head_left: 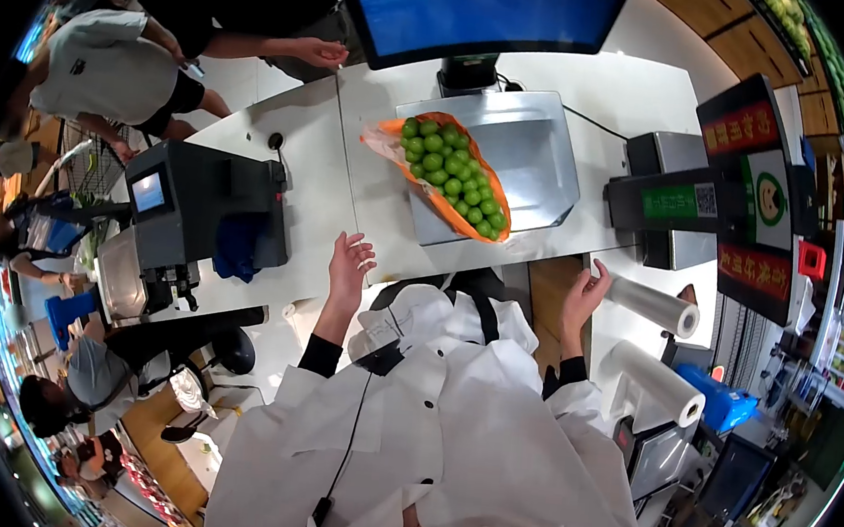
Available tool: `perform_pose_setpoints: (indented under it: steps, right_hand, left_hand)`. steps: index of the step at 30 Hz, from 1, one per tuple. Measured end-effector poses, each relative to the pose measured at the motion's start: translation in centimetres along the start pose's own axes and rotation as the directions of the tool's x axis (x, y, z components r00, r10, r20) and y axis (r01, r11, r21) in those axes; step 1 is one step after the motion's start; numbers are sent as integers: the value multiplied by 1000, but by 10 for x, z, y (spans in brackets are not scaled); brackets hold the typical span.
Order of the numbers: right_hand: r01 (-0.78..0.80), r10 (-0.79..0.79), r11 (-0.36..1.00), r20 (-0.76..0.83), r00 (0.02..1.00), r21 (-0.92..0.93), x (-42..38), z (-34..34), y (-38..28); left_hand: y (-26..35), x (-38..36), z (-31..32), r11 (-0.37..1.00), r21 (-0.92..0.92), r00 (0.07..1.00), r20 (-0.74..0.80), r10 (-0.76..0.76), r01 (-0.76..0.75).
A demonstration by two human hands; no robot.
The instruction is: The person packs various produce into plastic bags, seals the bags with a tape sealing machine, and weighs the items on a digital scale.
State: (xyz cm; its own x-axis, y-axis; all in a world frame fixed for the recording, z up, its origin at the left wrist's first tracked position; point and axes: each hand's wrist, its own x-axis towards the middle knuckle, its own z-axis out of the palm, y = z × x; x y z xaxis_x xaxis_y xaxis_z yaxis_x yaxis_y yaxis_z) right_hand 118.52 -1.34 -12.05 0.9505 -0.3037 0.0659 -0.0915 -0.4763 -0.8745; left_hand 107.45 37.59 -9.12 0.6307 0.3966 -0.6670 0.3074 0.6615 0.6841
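Observation:
An orange-edged bag (434,204) full of round green fruit (452,171), like limes or green plums, lies on the metal scale plate (536,163). My left hand (350,262) is raised in front of the counter edge, below and left of the bag, with its fingers apart and nothing in it. To the right, my right hand (586,288) hovers near the counter's front edge beside a roll of clear plastic bags (654,306). Its fingers are loosely spread and hold nothing. Neither hand touches the bag of fruit.
A large blue screen (484,13) stands behind the scale. On the left sits a dark weighing machine (206,205); on the right, a dark stand with a QR code (663,199). A second plastic roll (657,385) lies below the first. Another person's hand (320,52) reaches over the far left counter.

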Motion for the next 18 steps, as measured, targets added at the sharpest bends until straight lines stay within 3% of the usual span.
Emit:
perform_pose_setpoints:
  steps: [5, 8, 10, 18]
  right_hand:
    - [-88, 89, 996, 25, 996, -5, -3, -3, 30]
    - [-102, 100, 994, 59, 993, 46, 11, 2, 31]
    - [-32, 28, 994, 40, 999, 107, 22, 6, 38]
    - [-122, 110, 968, 68, 992, 220, 49, -5, 55]
  left_hand:
    - [3, -3, 23, 998, 46, 998, -20, 51, -50]
    - [-8, -8, 35, 998, 31, 997, -50, 55, -53]
    - [-18, -7, 43, 998, 37, 997, -52, 49, -47]
    - [-30, -17, 75, 997, 71, 995, -97, 38, -31]
